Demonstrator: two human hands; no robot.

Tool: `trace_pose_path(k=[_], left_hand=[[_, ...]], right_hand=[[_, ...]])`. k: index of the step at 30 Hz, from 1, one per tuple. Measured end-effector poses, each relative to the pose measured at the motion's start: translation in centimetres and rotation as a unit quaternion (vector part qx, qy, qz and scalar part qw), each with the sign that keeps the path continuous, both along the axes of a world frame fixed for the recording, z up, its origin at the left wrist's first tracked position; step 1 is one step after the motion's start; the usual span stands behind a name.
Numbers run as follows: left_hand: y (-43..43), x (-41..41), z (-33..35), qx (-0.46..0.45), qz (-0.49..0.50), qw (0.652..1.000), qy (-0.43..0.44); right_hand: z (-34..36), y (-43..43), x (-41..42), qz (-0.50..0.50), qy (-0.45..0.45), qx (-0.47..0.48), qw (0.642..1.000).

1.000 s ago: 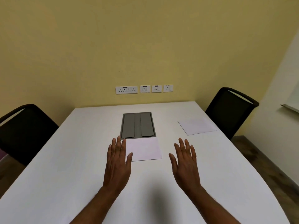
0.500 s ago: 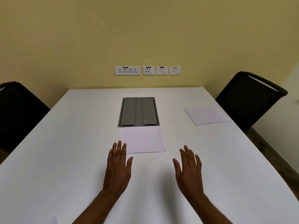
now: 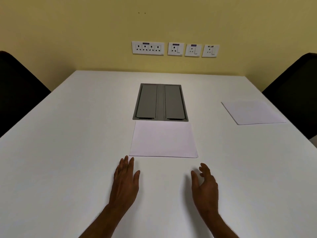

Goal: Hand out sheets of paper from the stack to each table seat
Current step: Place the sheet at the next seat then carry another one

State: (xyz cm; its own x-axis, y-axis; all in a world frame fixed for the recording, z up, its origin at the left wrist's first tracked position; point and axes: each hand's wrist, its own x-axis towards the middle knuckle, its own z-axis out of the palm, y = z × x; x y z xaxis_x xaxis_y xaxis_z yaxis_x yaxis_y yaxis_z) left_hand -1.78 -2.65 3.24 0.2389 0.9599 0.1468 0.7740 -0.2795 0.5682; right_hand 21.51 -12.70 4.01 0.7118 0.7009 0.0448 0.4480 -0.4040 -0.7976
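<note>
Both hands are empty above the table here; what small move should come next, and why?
Probably reach the left hand forward to lift the top sheet off the stack. The seat at the right chair already has a sheet; the table by the left chair shows none.

Grey cable box (image 3: 160, 102) set in tabletop; wall sockets (image 3: 175, 49) behind.

You face a yellow wall (image 3: 85, 31) with white socket plates (image 3: 175, 49) at twelve o'clock. A white table (image 3: 68, 134) carries a grey cable hatch (image 3: 160, 102). Black chairs stand at nine (image 3: 15, 90) and three o'clock (image 3: 296, 90).
</note>
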Motion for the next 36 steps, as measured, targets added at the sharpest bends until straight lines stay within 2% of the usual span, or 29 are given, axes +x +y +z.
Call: trace_pose_path(k=[3, 12, 18, 21, 23, 26, 30, 33, 36], left_hand=[[1.3, 0.0, -1.5, -0.006, -0.008, 1.0, 0.023], [4.3, 0.4, -3.9, 0.04, 0.019, 0.997, 0.065], [4.5, 0.4, -4.0, 0.035, 0.023, 0.997, 0.064], [4.6, 0.3, -4.3, 0.037, 0.023, 0.998, 0.042], [4.6, 0.3, -4.2, 0.028, 0.031, 0.999, 0.022], [4.4, 0.2, -3.8, 0.013, 0.041, 0.999, -0.024], [3.4, 0.1, -2.6, -0.02, 0.075, 0.987, -0.14], [1.9, 0.5, -1.0, -0.076, 0.131, 0.949, -0.277], [0.2, 0.5, 1.8, -0.18, 0.179, 0.882, -0.397]], right_hand=[[-1.4, 1.8, 0.1, -0.028, 0.036, 0.015, 0.999], [-2.8, 7.3, 2.0, -0.077, 0.042, 0.062, 0.994], [-2.3, 9.7, 1.5, -0.109, 0.149, 0.11, 0.977], [-1.8, 10.6, 1.7, -0.122, 0.159, 0.119, 0.973], [-1.6, 10.8, 1.6, -0.123, 0.206, 0.126, 0.962], [-1.6, 10.1, 1.3, -0.149, 0.327, 0.143, 0.922], [-0.7, 7.6, 1.1, -0.21, 0.5, 0.172, 0.822], [0.4, 4.7, 0.8, -0.231, 0.562, 0.177, 0.774], [1.9, 1.4, 0.1, -0.234, 0.591, 0.184, 0.75]])
